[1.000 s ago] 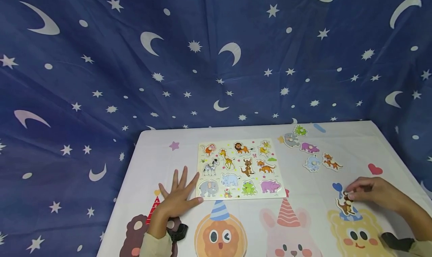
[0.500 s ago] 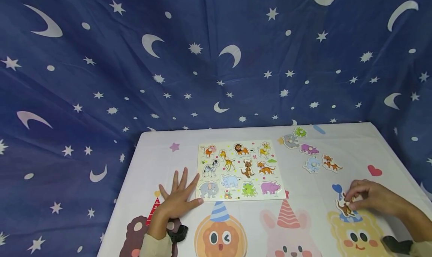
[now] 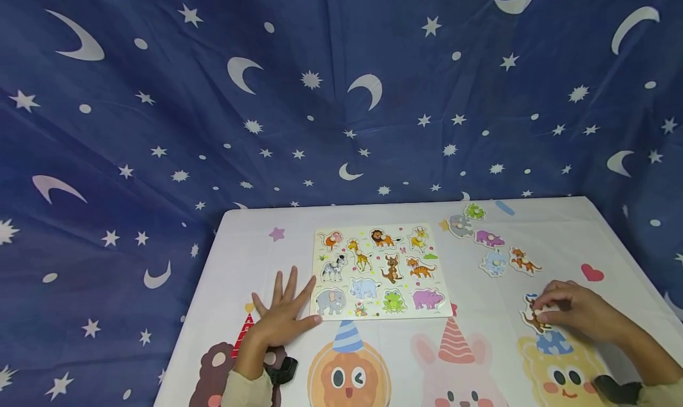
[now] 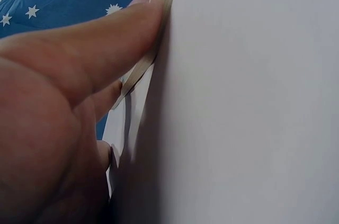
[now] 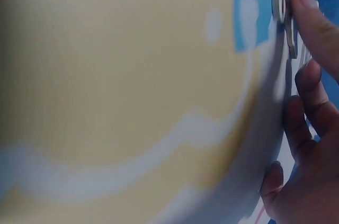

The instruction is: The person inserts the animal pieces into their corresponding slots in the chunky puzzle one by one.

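White cloth printed with party-hat cartoon animals covers the table [image 3: 480, 359]; a dark blue moon-and-star curtain [image 3: 341, 98] hangs behind it. The puzzle board [image 3: 377, 270], pale with animal pictures, lies flat at the centre. The left hand [image 3: 280, 318] rests palm down on the cloth just left of the board, fingers straight and spread, holding nothing; its thumb tip reaches the board's near left corner, and the left wrist view shows the thumb [image 4: 106, 38] lying against the board's edge. The right hand [image 3: 578, 312] lies well to the right of the board, near the table's right side, with its fingers curled onto a brown kangaroo piece [image 3: 532, 317]. The right wrist view shows a fingertip [image 5: 312, 15] against the edge of this piece [image 5: 283, 12], with the piece tilted off the cloth; whether it is fully clear of the cloth cannot be determined. The piece's long axis runs roughly away from the person, slightly slanted. The piece is at the right hand's fingertips, on their left side, toward the board, so the right hand is by far the nearer. Five loose pieces lie beyond the right hand: frog [image 3: 474, 211], grey elephant [image 3: 460, 225], purple hippo [image 3: 488, 238], pale blue rhino [image 3: 494, 261] and tiger [image 3: 523, 260], apart from both hands.
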The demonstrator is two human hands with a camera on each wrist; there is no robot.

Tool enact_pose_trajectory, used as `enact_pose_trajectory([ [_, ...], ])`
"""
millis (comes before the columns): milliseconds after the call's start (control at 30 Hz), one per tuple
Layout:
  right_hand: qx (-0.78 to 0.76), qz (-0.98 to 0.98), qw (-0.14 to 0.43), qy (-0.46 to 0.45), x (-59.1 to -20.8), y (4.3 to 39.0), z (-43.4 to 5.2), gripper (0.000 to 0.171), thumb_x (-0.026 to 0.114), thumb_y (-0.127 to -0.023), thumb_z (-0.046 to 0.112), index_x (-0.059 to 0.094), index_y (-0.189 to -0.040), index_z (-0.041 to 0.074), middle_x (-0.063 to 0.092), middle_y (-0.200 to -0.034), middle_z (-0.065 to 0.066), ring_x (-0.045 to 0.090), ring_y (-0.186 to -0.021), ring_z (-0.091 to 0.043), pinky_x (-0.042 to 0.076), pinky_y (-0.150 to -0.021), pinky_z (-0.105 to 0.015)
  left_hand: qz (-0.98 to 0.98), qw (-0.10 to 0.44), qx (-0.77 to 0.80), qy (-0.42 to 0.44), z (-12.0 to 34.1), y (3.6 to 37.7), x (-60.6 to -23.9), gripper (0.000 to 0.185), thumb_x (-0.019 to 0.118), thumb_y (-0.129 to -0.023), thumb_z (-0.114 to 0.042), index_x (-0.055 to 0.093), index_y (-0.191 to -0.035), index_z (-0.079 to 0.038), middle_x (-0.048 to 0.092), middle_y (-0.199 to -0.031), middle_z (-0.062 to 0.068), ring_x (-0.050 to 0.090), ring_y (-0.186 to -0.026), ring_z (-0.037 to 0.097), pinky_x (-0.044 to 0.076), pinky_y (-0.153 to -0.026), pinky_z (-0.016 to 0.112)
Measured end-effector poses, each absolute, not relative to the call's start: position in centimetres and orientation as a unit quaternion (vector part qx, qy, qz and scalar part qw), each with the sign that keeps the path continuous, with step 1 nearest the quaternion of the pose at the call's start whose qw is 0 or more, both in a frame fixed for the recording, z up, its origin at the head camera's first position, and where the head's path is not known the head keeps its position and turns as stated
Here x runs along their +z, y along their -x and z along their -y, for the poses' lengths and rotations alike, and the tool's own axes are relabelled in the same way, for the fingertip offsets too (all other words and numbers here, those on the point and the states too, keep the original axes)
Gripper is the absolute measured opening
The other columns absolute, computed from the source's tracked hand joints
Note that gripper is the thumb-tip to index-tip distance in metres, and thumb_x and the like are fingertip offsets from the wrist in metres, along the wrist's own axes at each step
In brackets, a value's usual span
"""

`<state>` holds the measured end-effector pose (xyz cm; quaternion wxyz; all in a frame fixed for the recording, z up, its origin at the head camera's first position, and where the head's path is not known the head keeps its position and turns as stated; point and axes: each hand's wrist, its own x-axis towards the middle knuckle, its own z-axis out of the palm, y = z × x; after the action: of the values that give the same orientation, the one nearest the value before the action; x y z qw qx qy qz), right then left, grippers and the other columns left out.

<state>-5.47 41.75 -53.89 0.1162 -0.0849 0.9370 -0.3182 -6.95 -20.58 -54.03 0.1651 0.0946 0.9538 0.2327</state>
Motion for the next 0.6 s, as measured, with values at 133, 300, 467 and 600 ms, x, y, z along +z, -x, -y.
enact_pose_trajectory([
  [133,-0.286,-0.948,0.11,0.084,-53.5,6.3,-40.7,0.018,0.086,-0.08,0.034,0.078,-0.095,0.035,0.068,-0.091,0.015,0.051,-0.089,0.001,0.041,-0.076,-0.017,-0.954,0.165,0.231,-0.094,20.6,7.0,-54.1,0.086,0.066,-0.089,-0.062,0.025,-0.162,-0.038,-0.01,-0.173,0.005,-0.021,-0.156,0.041,-0.023,-0.102,0.083],
  [300,-0.288,-0.948,0.097,0.1,-53.2,7.1,-39.4,0.019,0.088,-0.076,0.038,0.077,-0.092,0.036,0.069,-0.091,0.017,0.052,-0.09,0.003,0.04,-0.078,-0.014,-0.954,0.166,0.231,-0.093,20.7,7.0,-54.1,0.087,0.065,-0.089,-0.063,0.026,-0.162,-0.038,-0.01,-0.173,0.005,-0.021,-0.156,0.042,-0.023,-0.102,0.083],
  [467,-0.294,-0.946,0.094,0.103,-53.1,7.7,-38.9,0.018,0.09,-0.073,0.037,0.077,-0.085,0.035,0.068,-0.087,0.017,0.053,-0.086,0.001,0.04,-0.077,-0.012,-0.954,0.168,0.229,-0.094,20.8,7.0,-54.2,0.087,0.065,-0.089,-0.065,0.025,-0.162,-0.038,-0.01,-0.173,0.005,-0.021,-0.156,0.042,-0.024,-0.101,0.083],
  [600,-0.294,-0.946,0.093,0.102,-53.2,8.0,-38.7,0.018,0.09,-0.075,0.035,0.076,-0.085,0.03,0.063,-0.08,0.012,0.052,-0.08,-0.002,0.041,-0.07,-0.015,-0.952,0.17,0.233,-0.097,20.8,7.1,-54.2,0.087,0.064,-0.089,-0.065,0.025,-0.162,-0.039,-0.011,-0.173,0.005,-0.022,-0.156,0.041,-0.024,-0.101,0.083],
])
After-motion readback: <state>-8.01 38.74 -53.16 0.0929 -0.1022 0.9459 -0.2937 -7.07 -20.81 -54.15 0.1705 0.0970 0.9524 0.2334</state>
